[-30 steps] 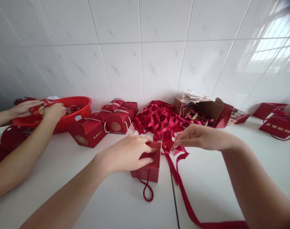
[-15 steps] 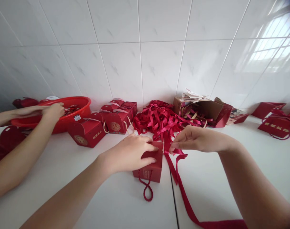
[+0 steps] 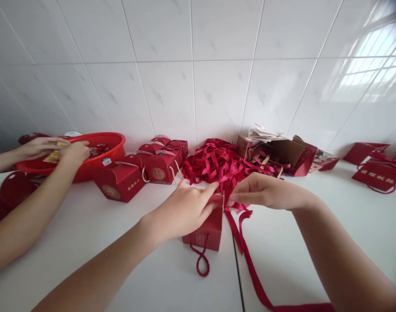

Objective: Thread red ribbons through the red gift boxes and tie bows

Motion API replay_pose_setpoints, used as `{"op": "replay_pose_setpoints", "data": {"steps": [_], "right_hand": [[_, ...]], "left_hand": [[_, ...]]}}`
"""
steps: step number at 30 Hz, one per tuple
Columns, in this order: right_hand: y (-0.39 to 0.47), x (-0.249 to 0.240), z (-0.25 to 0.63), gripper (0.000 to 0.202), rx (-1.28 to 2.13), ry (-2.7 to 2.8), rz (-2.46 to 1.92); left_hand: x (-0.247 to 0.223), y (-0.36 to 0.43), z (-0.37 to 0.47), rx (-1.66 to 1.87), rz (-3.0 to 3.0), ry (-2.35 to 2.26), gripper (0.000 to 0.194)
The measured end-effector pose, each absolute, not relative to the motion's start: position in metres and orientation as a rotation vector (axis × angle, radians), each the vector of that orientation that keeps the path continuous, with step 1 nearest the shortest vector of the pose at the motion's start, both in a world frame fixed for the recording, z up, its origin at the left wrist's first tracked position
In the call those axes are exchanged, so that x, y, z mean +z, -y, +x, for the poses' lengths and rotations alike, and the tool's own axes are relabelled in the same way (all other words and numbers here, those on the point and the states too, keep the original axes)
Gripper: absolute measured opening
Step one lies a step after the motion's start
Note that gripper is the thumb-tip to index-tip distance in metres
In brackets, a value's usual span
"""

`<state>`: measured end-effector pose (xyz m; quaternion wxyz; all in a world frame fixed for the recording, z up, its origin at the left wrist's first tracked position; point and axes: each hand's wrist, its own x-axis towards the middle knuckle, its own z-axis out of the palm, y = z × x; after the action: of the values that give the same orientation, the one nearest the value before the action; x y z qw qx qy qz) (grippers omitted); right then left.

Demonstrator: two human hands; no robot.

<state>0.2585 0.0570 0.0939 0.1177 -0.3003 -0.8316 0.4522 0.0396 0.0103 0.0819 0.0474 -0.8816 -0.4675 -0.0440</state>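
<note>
A small red gift box (image 3: 202, 237) with a twisted cord loop (image 3: 202, 264) on its near side sits in front of me. My left hand (image 3: 188, 208) rests over its top, fingers apart and stretched toward the right edge; the fingertips are partly hidden. Beside that edge, my right hand (image 3: 261, 193) pinches red ribbon (image 3: 240, 232) between thumb and fingers. The ribbon's long tail runs down the white table toward the lower right. Just behind the box lies a heap of loose red ribbons (image 3: 214, 158).
At left, another person's hands (image 3: 72, 151) hold a yellowish packet (image 3: 53, 156) over a red basin (image 3: 119, 145) of small wrapped items. Several red boxes (image 3: 121, 182) stand nearby. An open carton (image 3: 290, 154) with ribbon scraps leans by the tiled wall; red bags (image 3: 378, 175) stand right.
My left hand's fingers have shifted forward and right, toward the box's edge. My right hand has moved slightly left, closer to the box. The other person's hands now show a yellowish packet.
</note>
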Motion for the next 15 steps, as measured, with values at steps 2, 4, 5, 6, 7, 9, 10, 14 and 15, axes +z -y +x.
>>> {"op": "replay_pose_setpoints", "data": {"steps": [2,4,5,6,7,9,10,14,15], "right_hand": [[-0.057,0.094,0.26,0.037,1.339,2.425,-0.87],[-0.057,0.093,0.26,0.038,1.348,2.419,-0.861],[-0.058,0.092,0.259,0.039,1.351,2.419,-0.86],[-0.058,0.091,0.258,0.039,1.351,2.42,-0.864],[-0.058,0.09,0.257,0.038,1.346,2.424,-0.871],[-0.058,0.089,0.254,0.036,1.33,2.436,-0.884],[-0.057,0.089,0.253,0.035,1.32,2.443,-0.885],[-0.055,0.091,0.253,0.032,1.283,2.429,-0.917],[-0.054,0.091,0.252,0.03,1.255,2.393,-0.949]], "left_hand": [[0.081,-0.01,0.04,-0.162,-2.692,1.4,0.042],[0.08,-0.009,0.042,-0.167,-2.673,1.378,0.039],[0.079,-0.009,0.043,-0.154,-2.648,1.36,0.038],[0.078,-0.009,0.044,-0.134,-2.615,1.335,0.038],[0.077,-0.009,0.045,-0.114,-2.578,1.306,0.038],[0.075,-0.009,0.047,-0.079,-2.513,1.247,0.037],[0.074,-0.009,0.048,-0.064,-2.493,1.222,0.035],[0.071,-0.011,0.048,-0.039,-2.475,1.186,0.036],[0.071,-0.011,0.047,-0.062,-2.459,1.198,0.036]]}}
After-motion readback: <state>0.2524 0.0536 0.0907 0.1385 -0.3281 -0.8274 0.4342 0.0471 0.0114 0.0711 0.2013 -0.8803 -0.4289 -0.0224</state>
